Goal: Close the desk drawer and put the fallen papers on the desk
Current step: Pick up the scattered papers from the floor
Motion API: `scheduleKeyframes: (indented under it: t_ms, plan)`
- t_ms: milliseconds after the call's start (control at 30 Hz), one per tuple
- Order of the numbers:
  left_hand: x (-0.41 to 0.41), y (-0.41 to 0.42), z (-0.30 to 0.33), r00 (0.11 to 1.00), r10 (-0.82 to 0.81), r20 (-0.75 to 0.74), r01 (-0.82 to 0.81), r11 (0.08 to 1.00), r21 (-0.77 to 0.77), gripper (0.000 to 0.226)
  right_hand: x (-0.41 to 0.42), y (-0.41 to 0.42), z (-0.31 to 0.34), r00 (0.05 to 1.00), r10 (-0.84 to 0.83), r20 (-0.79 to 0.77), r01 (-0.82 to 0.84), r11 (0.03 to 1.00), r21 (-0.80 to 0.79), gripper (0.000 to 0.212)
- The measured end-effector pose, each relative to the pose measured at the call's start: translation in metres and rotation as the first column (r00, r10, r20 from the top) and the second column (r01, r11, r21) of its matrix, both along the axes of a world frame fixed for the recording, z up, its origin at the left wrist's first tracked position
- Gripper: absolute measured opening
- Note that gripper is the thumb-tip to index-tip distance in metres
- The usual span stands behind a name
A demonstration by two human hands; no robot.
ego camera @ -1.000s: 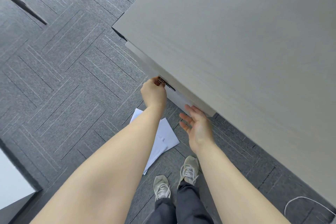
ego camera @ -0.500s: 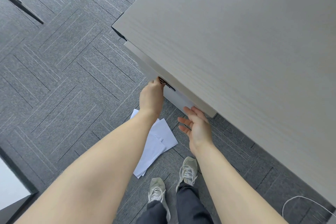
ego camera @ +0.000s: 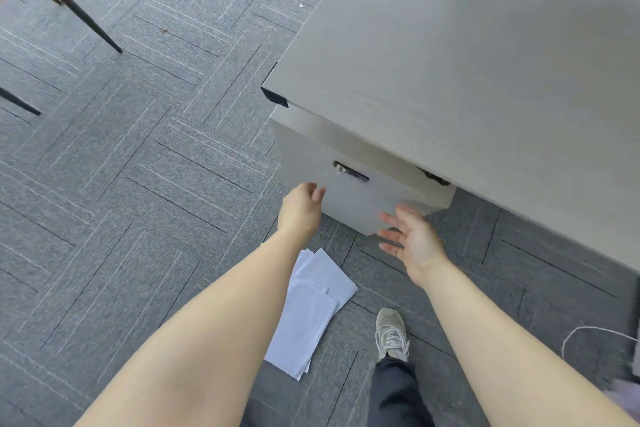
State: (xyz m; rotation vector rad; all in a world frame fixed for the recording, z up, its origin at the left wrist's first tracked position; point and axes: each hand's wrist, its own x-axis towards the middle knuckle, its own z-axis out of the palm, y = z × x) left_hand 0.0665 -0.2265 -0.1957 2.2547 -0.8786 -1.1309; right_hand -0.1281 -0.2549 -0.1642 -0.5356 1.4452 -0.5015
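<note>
A pale grey desk (ego camera: 485, 62) fills the upper right. Under its near corner is a drawer front (ego camera: 353, 198) with a dark handle (ego camera: 349, 173); it sits flush under the desktop edge. My left hand (ego camera: 301, 208) hovers just left of and below the handle, fingers loosely curled, holding nothing. My right hand (ego camera: 412, 239) is open, palm up, by the drawer unit's lower corner. White papers (ego camera: 311, 308) lie overlapped on the carpet between my forearms, partly hidden by my left arm.
Grey patterned carpet (ego camera: 138, 184) covers the floor. Dark chair legs (ego camera: 83, 17) stand at the upper left. My shoe (ego camera: 391, 333) is right of the papers. A white cable (ego camera: 595, 333) loops on the floor at the right edge.
My left hand has let go of the drawer handle and dropped below it. The view has pulled back and tilted, so the drawer front now shows. The right hand stays open.
</note>
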Motion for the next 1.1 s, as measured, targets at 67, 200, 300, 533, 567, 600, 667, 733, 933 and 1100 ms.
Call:
scheduleKeyframes:
  t_ms: [67,200,300,533,567,600,667,733,933,1100]
  plan:
    - [0.02,0.037,-0.006,1.0,0.003,-0.011,-0.003,1.0,0.008,0.03,0.011,0.023,-0.003,0.998,-0.009,-0.06,0.007,1.0,-0.027,0.013]
    - [0.067,0.127,-0.053,0.998,0.055,-0.041,-0.049,0.989,0.137,0.027,0.041,0.09,-0.041,0.982,0.081,-0.172,-0.073,0.996,0.051,0.031]
    - [0.096,0.189,-0.12,0.989,0.12,-0.086,-0.093,0.958,0.269,0.03,0.06,0.144,-0.113,0.945,0.191,-0.266,-0.159,0.978,0.139,0.029]
    - [0.12,0.263,-0.318,0.992,-0.125,-0.005,0.114,0.888,0.446,0.04,0.044,0.25,-0.382,0.793,0.369,-0.486,-0.266,0.926,0.269,0.07]
    - [0.122,0.267,-0.35,0.992,-0.127,-0.007,0.117,0.89,0.441,0.042,0.037,0.261,-0.418,0.786,0.361,-0.502,-0.247,0.928,0.28,0.071]
    - [0.124,0.269,-0.385,0.992,-0.122,-0.015,0.116,0.889,0.444,0.043,0.032,0.269,-0.45,0.78,0.347,-0.52,-0.227,0.932,0.281,0.063]
    - [0.129,0.267,-0.447,0.996,-0.091,-0.015,0.089,0.901,0.425,0.034,0.028,0.272,-0.491,0.772,0.294,-0.563,-0.171,0.95,0.26,0.039]
    - [0.127,0.266,-0.493,0.998,-0.061,0.002,0.055,0.914,0.403,0.03,0.02,0.276,-0.53,0.741,0.25,-0.622,-0.089,0.956,0.278,0.045]
    - [0.104,0.27,-0.551,0.991,0.062,0.115,-0.091,0.959,0.267,0.045,0.043,0.283,-0.598,0.625,0.007,-0.78,0.073,0.995,0.067,0.073]
    - [0.08,0.27,-0.557,0.991,0.131,-0.019,-0.123,0.963,0.24,0.063,0.086,0.286,-0.604,0.688,-0.018,-0.726,0.041,0.999,0.014,0.06]
